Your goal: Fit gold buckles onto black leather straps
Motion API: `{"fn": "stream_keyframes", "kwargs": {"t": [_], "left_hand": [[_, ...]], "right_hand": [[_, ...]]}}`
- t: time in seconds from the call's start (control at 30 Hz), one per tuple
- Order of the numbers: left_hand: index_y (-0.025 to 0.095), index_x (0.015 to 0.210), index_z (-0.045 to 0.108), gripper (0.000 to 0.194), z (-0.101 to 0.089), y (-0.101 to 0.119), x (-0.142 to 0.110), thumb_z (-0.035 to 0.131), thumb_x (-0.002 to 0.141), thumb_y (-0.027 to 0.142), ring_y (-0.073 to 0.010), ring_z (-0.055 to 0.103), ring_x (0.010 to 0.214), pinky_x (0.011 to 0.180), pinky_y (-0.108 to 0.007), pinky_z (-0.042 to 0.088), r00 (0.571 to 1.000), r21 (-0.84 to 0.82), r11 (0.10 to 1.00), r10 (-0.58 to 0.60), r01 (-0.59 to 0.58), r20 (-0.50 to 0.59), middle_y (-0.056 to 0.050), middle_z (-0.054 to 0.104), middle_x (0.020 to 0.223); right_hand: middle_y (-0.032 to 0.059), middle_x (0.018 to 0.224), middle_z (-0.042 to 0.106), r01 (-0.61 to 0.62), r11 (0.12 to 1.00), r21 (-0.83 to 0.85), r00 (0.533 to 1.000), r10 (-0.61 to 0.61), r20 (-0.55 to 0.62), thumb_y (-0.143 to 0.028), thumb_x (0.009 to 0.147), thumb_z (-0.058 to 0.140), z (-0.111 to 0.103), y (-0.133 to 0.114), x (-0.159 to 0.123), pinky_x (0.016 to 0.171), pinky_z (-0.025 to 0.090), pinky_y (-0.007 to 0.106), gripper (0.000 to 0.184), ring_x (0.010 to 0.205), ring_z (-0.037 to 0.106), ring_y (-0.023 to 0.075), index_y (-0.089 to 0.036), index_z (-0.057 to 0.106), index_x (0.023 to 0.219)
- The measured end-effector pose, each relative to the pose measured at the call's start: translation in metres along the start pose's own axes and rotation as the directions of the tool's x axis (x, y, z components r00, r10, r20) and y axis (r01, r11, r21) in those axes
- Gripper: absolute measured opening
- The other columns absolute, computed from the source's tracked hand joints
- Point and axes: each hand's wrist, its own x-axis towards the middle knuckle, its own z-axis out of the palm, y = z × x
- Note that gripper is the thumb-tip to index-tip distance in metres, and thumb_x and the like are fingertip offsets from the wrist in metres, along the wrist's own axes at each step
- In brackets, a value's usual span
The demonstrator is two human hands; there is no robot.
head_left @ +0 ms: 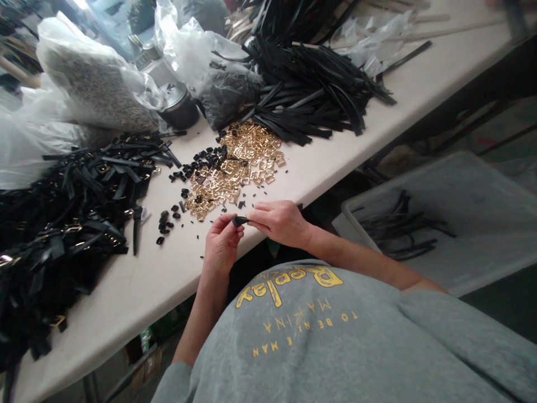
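Observation:
Between the fingertips of my left hand point(222, 240) is a small black strap point(240, 221), which looks bent or looped at that end. My right hand point(282, 223) pinches its other end; the fingers hide part of it. Both hands are closed, at the table's front edge. Just beyond them lies a heap of gold-coloured metal buckles point(235, 173). Small black loops point(205, 162) lie along the left side of that heap, and a few more loops point(164, 224) are scattered nearer my left hand.
A big pile of black straps with buckles point(84, 207) covers the table's left. Loose black strips point(319, 89) lie at the back, beside plastic bags point(96, 73) and a dark round can point(179, 106). A grey bin point(474, 224) holding strips stands below, right.

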Motion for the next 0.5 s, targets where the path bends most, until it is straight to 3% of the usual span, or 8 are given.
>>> {"fn": "stream_keyframes", "kwargs": {"t": [0.2,0.33,0.43,0.5], "left_hand": [[0.016,0.086,0.073,0.039,-0.009,0.003,-0.005,0.090,0.059,0.037,-0.0114,0.067,0.061,0.059,-0.020,0.054,0.999,0.098,0.995,-0.032,0.029,0.037,-0.003,0.074,0.074],[0.015,0.083,0.073,0.033,-0.013,0.005,-0.009,0.088,0.063,0.036,-0.0131,0.067,0.061,0.062,-0.024,0.054,0.988,0.247,0.969,-0.050,0.014,0.143,-0.004,0.073,0.070],[0.015,0.083,0.071,0.032,-0.013,0.004,-0.011,0.087,0.065,0.037,-0.0143,0.067,0.063,0.064,-0.026,0.055,0.984,0.277,0.961,-0.042,-0.008,0.174,-0.003,0.073,0.070],[0.016,0.084,0.071,0.034,-0.013,0.002,-0.011,0.087,0.065,0.039,-0.0145,0.067,0.063,0.064,-0.027,0.054,0.986,0.258,0.966,-0.015,-0.028,0.164,-0.003,0.072,0.071]], "right_hand": [[0.0003,0.069,0.059,0.095,0.995,-0.022,0.995,-0.095,0.041,-0.024,0.102,0.048,-0.004,0.001,-0.002,0.061,0.030,0.027,0.030,0.065,0.048,0.0119,-0.017,0.065,0.078],[0.0012,0.070,0.060,0.166,0.986,0.023,0.981,-0.167,0.096,-0.017,0.101,0.045,-0.003,0.000,-0.004,0.063,0.033,0.027,0.030,0.065,0.050,0.0131,-0.018,0.064,0.077],[0.0016,0.071,0.064,0.093,0.989,0.115,0.990,-0.104,0.095,-0.020,0.100,0.047,0.002,-0.001,-0.007,0.061,0.037,0.026,0.026,0.064,0.056,0.0137,-0.018,0.064,0.080],[0.0030,0.079,0.070,0.007,0.982,0.188,0.996,-0.023,0.087,-0.023,0.099,0.050,0.006,-0.002,-0.009,0.063,0.042,0.026,0.018,0.068,0.063,0.0149,-0.018,0.066,0.097]]}}
